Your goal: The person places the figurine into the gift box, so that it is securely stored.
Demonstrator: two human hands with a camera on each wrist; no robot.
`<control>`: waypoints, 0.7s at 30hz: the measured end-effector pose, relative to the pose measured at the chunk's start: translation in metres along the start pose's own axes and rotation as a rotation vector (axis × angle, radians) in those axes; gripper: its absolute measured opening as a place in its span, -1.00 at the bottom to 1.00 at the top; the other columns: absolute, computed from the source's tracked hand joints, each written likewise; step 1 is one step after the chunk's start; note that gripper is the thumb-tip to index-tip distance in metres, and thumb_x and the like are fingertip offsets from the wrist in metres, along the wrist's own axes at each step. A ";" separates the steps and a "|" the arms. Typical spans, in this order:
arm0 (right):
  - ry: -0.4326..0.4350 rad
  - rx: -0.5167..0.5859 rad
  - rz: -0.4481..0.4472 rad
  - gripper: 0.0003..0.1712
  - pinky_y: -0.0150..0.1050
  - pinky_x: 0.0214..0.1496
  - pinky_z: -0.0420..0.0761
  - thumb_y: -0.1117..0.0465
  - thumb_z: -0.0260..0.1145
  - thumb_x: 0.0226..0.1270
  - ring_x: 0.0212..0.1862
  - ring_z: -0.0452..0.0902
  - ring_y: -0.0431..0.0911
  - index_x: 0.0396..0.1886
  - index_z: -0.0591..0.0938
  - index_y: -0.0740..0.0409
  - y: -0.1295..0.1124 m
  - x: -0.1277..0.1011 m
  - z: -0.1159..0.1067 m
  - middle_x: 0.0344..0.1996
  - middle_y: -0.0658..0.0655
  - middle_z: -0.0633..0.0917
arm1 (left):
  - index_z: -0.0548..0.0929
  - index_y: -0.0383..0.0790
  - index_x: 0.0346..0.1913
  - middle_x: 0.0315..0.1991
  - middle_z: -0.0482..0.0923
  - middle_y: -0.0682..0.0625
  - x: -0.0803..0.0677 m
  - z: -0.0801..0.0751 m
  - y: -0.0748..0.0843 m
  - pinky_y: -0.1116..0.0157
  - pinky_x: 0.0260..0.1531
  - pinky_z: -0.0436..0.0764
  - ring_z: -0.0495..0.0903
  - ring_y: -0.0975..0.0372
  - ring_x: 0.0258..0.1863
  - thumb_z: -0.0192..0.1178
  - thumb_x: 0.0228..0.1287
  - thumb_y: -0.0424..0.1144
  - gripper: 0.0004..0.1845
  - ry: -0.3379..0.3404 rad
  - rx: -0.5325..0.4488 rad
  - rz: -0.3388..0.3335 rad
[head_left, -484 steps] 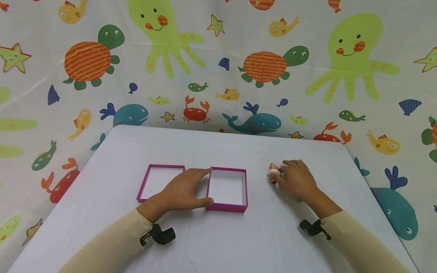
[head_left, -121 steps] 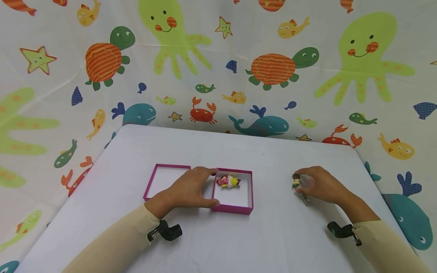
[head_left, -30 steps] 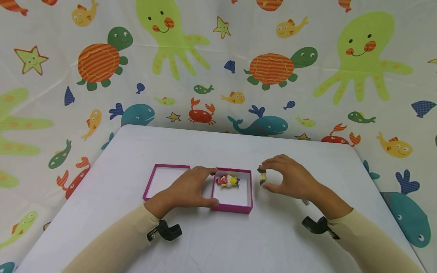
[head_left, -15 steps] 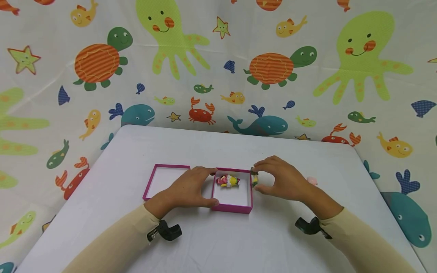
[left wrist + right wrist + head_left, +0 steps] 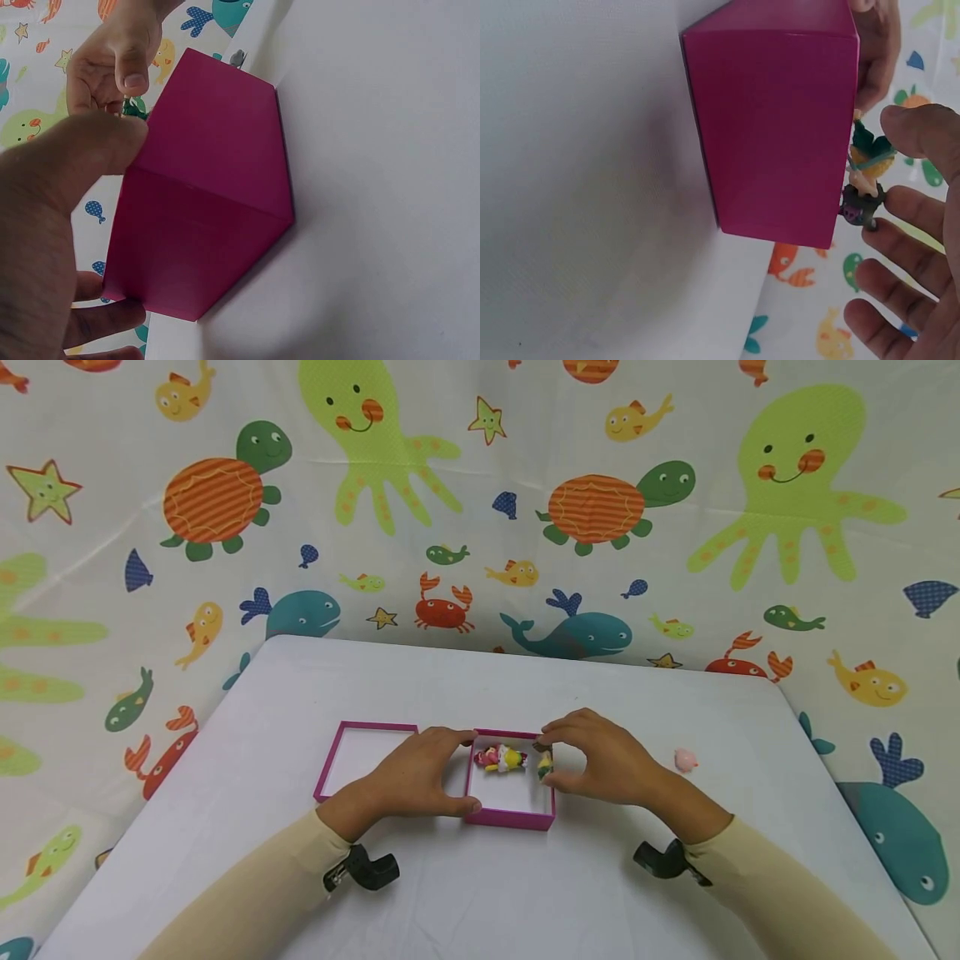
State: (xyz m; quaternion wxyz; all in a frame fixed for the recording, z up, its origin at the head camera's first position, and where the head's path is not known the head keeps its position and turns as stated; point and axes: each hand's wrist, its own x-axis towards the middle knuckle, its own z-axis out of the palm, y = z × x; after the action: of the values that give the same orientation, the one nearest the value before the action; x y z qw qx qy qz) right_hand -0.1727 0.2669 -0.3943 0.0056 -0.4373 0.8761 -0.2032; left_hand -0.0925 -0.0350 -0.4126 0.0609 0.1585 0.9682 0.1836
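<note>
A magenta open box (image 5: pixel 512 818) with a white inside stands mid-table. My left hand (image 5: pixel 408 777) grips its left side, thumb at the front corner and fingers at the back. In the box lies a doll figurine (image 5: pixel 504 758) with a pink head and yellow-and-white dress. My right hand (image 5: pixel 607 760) reaches over the box's right wall. Between thumb and fingertips it pinches a second figurine (image 5: pixel 866 161), dark-headed with green and yellow clothing. In the head view this green-and-yellow figurine (image 5: pixel 544 766) is partly hidden by the fingers.
Left of the box lies a matching magenta-edged lid or tray (image 5: pixel 330 760), partly behind my left hand. A small pink toy (image 5: pixel 685 760) sits on the white table (image 5: pixel 450 893) at right. The left wrist view shows a small grey object (image 5: pixel 238 58) beyond the box.
Since 16 seconds ago, the pink-headed doll figurine has gone from the table into the box. Lately my right hand has carried the green-and-yellow figurine leftward over the box wall, uncovering the pink toy.
</note>
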 end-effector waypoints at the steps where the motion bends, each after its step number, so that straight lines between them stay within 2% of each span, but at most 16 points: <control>1: -0.003 -0.001 0.000 -0.39 -0.05 0.15 0.65 -0.12 0.63 0.07 0.23 0.48 -0.12 0.13 0.73 -0.08 -0.001 0.000 0.001 0.12 -0.12 0.68 | 0.35 -0.03 0.53 0.39 0.45 0.03 0.000 0.000 0.000 -0.10 0.36 0.38 0.33 0.07 0.43 0.44 -0.07 0.40 0.10 0.000 0.001 0.001; 21: -0.027 -0.048 0.063 -0.40 -0.01 0.16 0.64 -0.14 0.64 0.04 0.21 0.48 -0.08 0.08 0.75 -0.06 -0.008 0.007 0.015 0.09 -0.09 0.70 | 0.35 -0.02 0.53 0.41 0.44 0.04 0.001 0.000 -0.001 -0.10 0.36 0.38 0.33 0.08 0.43 0.45 -0.08 0.41 0.11 -0.004 -0.002 -0.006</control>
State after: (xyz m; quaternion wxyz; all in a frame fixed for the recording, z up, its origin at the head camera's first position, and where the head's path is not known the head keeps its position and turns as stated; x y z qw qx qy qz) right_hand -0.1680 0.2519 -0.4044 0.0134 -0.4123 0.8938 -0.1760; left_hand -0.0932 -0.0353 -0.4131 0.0636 0.1560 0.9684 0.1840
